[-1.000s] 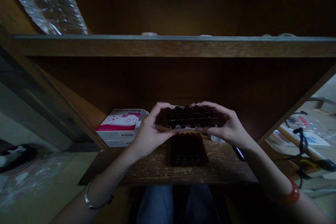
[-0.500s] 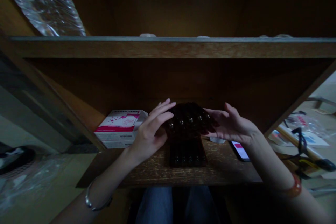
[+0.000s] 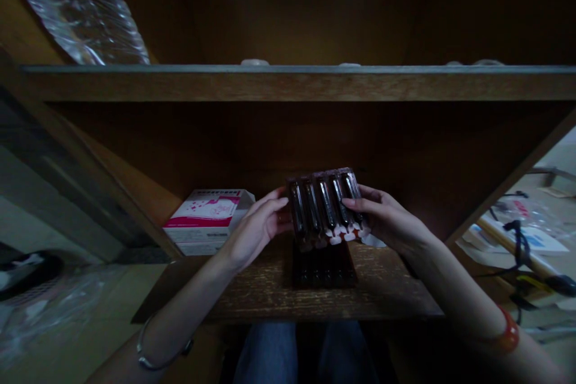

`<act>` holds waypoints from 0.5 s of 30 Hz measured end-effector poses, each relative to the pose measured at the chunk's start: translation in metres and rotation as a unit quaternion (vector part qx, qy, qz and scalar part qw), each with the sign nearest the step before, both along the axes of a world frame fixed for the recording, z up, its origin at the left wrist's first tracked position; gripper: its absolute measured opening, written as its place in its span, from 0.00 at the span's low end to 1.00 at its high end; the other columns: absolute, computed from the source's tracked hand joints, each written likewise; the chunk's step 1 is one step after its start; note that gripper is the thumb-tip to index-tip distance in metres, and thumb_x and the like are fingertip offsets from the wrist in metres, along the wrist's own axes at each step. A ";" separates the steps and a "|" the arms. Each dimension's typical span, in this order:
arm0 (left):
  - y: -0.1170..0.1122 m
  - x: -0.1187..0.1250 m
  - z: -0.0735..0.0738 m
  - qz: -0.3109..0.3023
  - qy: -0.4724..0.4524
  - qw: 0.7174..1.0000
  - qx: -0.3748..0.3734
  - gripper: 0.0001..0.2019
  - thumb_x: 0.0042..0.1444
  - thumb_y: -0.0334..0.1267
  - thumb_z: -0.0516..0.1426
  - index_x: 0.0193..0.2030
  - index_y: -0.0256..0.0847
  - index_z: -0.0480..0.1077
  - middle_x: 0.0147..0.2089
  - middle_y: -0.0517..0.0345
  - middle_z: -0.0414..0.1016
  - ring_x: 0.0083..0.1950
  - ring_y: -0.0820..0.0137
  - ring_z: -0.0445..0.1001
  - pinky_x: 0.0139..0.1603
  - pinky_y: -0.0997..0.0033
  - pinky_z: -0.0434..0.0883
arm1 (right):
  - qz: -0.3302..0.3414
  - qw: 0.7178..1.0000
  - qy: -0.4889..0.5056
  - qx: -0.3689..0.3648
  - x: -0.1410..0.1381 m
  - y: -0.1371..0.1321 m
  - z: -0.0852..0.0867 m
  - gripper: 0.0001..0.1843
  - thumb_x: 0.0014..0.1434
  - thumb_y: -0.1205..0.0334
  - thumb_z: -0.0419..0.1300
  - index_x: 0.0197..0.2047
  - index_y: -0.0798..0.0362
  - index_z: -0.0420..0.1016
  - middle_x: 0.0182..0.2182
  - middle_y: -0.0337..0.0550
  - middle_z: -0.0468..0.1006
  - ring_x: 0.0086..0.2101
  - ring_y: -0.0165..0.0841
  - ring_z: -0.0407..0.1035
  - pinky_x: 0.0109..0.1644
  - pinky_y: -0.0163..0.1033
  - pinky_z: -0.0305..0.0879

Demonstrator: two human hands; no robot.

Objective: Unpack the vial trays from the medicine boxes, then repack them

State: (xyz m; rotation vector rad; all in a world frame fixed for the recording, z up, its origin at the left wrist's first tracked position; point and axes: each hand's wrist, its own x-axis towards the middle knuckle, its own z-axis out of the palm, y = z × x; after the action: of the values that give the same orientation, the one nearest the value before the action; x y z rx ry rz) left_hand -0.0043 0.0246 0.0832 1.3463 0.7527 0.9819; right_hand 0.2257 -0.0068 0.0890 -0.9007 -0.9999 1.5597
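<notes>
Between my two hands I hold up a tray of dark vials [image 3: 324, 201], several slim brown tubes side by side in clear plastic, with white and orange tabs along its lower edge. My left hand [image 3: 261, 225] grips its left side, thumb in front and fingers partly behind. On the right side, my right hand [image 3: 382, 213] has its thumb lying across the front of the tubes, the other fingers mostly hidden behind. Just below, a second dark tray [image 3: 324, 270] rests on the worn wooden board; its details are lost in shadow.
A pink and white carton [image 3: 209, 216] with an open flap stands left on the wooden board [image 3: 252, 297]. A shelf edge [image 3: 288, 85] crosses above my hands. Clear plastic wrapping [image 3: 85, 6] hangs at upper left. Poles and straps [image 3: 517, 246] lie at right.
The held tray has turned over: its rounded dark underside faced up before, and now the tubes and tabs face me. My right thumb has closed onto its front.
</notes>
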 end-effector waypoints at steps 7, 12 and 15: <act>-0.008 0.002 0.007 -0.052 -0.042 0.997 0.023 0.20 0.58 0.53 0.56 0.47 0.40 0.74 0.51 0.48 0.79 0.53 0.58 0.77 0.47 0.63 0.79 | -0.037 0.998 -0.025 0.042 -0.005 -0.006 0.002 0.23 0.45 0.61 0.74 0.44 0.52 0.75 0.40 0.43 0.81 0.33 0.32 0.75 0.33 0.36 0.73; -0.013 0.003 0.008 0.002 0.021 0.990 0.136 0.28 0.44 0.33 0.69 0.52 0.44 0.66 0.55 0.53 0.76 0.56 0.65 0.76 0.54 0.68 0.75 | -0.029 0.986 -0.084 0.141 -0.005 -0.009 0.004 0.27 0.44 0.63 0.74 0.48 0.48 0.74 0.50 0.43 0.79 0.45 0.35 0.74 0.50 0.41 0.71; -0.019 0.003 0.014 0.032 0.071 0.975 0.209 0.30 0.42 0.31 0.70 0.50 0.45 0.64 0.50 0.57 0.77 0.51 0.66 0.77 0.51 0.69 0.76 | -0.026 0.975 -0.123 0.186 -0.003 -0.012 0.005 0.31 0.42 0.65 0.75 0.50 0.46 0.73 0.53 0.43 0.77 0.51 0.39 0.72 0.57 0.45 0.68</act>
State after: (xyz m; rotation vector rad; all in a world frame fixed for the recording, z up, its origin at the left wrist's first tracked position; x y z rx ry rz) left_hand -0.0018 0.0060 0.0972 1.7811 0.7242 1.1459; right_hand 0.2225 -0.0191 0.0942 -0.8572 -1.3792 1.1794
